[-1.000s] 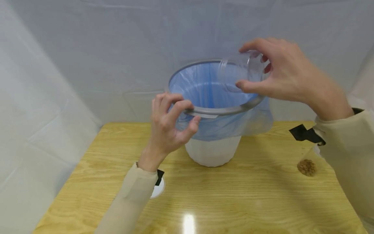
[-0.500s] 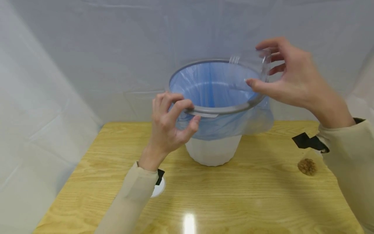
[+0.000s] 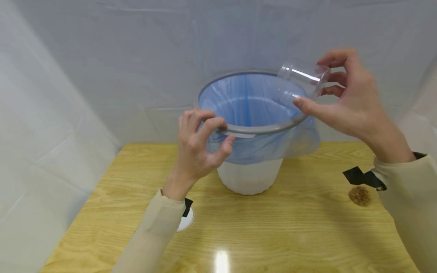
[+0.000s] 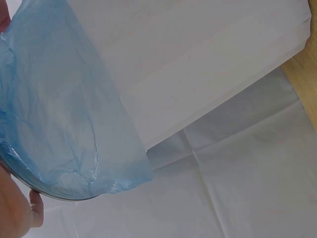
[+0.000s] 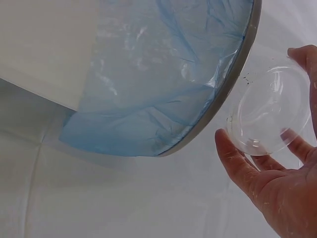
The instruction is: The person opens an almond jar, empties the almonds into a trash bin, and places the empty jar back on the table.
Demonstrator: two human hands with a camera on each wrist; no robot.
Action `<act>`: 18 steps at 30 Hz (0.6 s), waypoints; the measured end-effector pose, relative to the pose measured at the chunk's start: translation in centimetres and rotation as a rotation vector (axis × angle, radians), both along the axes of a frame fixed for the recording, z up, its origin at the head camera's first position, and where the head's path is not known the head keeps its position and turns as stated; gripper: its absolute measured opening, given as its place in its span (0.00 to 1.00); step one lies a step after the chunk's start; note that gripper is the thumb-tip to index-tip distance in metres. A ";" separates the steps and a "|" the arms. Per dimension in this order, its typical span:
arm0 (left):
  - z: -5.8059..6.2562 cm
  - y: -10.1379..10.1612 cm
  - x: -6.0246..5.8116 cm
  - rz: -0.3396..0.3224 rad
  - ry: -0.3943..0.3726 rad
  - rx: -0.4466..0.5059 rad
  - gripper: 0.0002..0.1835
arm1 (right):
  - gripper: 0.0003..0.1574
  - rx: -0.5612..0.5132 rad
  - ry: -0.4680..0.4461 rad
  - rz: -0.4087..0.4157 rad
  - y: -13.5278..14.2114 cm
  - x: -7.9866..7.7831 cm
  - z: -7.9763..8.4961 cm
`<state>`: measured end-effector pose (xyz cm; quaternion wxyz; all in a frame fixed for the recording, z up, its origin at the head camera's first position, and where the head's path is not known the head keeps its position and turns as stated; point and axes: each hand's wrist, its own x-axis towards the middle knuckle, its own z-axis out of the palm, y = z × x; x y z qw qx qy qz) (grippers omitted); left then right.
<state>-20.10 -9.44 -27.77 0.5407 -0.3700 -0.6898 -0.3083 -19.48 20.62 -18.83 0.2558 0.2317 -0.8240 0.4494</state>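
Observation:
A white trash bin (image 3: pixel 250 176) with a grey rim (image 3: pixel 269 129) stands on the table, its blue plastic liner (image 3: pixel 263 148) folded over the edge. My left hand (image 3: pixel 199 148) grips the rim at its near left, fingers over the top and thumb outside; the left wrist view shows little of this hand beside the liner (image 4: pixel 64 104). Between thumb and fingers, my right hand (image 3: pixel 358 102) holds a clear plastic jar (image 3: pixel 302 81) tipped on its side, its mouth toward the bin's right side. In the right wrist view, a few dark specks show near the edge of the jar (image 5: pixel 270 111).
A heap of small brown pieces (image 3: pixel 359 196) sits on the wooden table (image 3: pixel 290 235) at right, beside my right sleeve. A white round lid (image 3: pixel 186 222) is partly hidden by my left sleeve. White sheeting (image 3: pixel 136 57) hangs behind the table and at the left.
My right hand has moved right and slightly down with the jar, from above the bin's opening to its right rim. My left hand has stayed on the rim.

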 end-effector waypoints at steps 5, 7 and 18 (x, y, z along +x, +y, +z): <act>0.0 -0.1 0.0 -0.004 0.001 0.001 0.14 | 0.49 -0.070 0.017 0.001 0.3 0.2 -0.5; 0.0 -0.1 0.0 -0.006 0.003 0.003 0.14 | 0.50 -0.095 0.016 0.007 0.4 0.3 -0.7; -0.1 -0.2 0.0 -0.003 0.009 0.004 0.14 | 0.48 -0.389 0.092 0.262 0.7 0.4 -1.7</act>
